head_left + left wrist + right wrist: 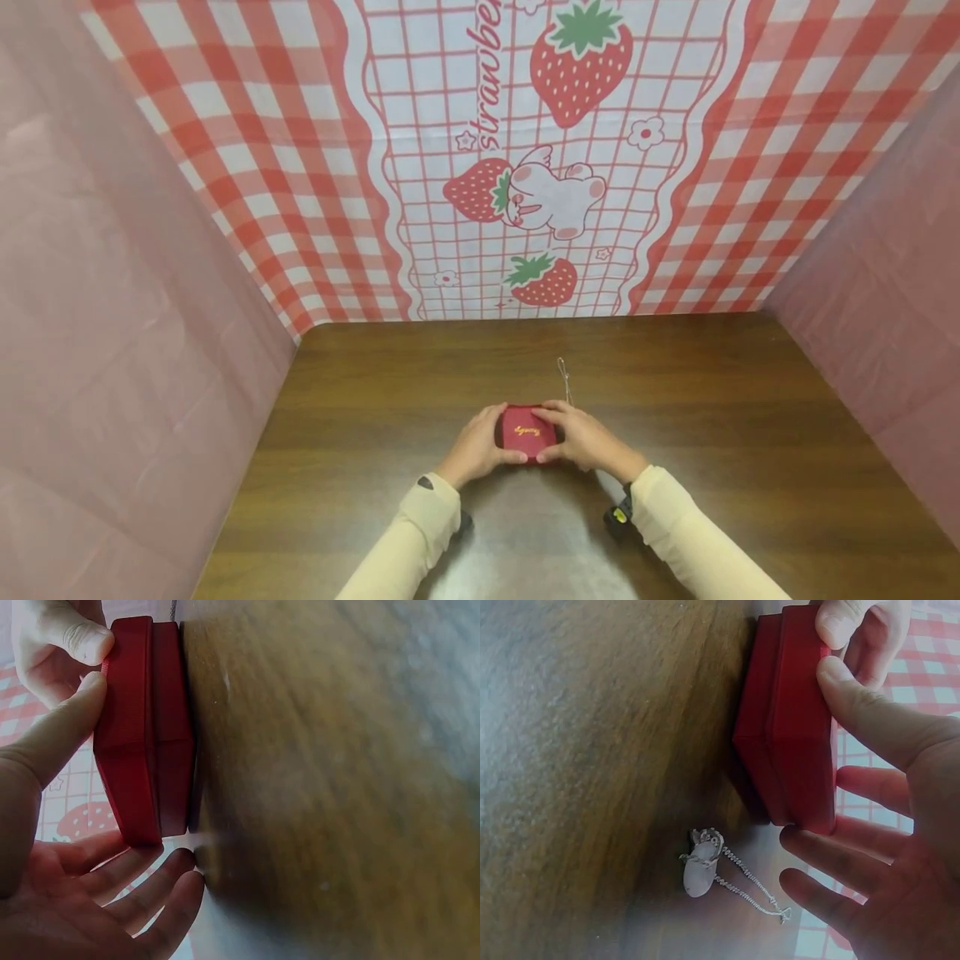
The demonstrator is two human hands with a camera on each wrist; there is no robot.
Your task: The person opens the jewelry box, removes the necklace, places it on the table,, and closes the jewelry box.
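A small red jewelry box (528,432) with gold lettering on its lid sits on the wooden table between both hands. My left hand (474,445) holds its left end, with the thumb at the near edge of the lid and fingers at the far side. At the opposite end my right hand (591,438) holds it the same way. The thumbs almost meet on the near edge of the box (129,712). The lid rests over the base, and a seam runs between them. A pendant (702,868) with a pale oval stone lies beside the box, near my right fingers.
The pendant's silver chain (563,375) stretches toward the back of the table (360,400). Behind the table hangs a red checkered cloth (300,167) with strawberries. Pink cloth walls (127,292) stand at both sides.
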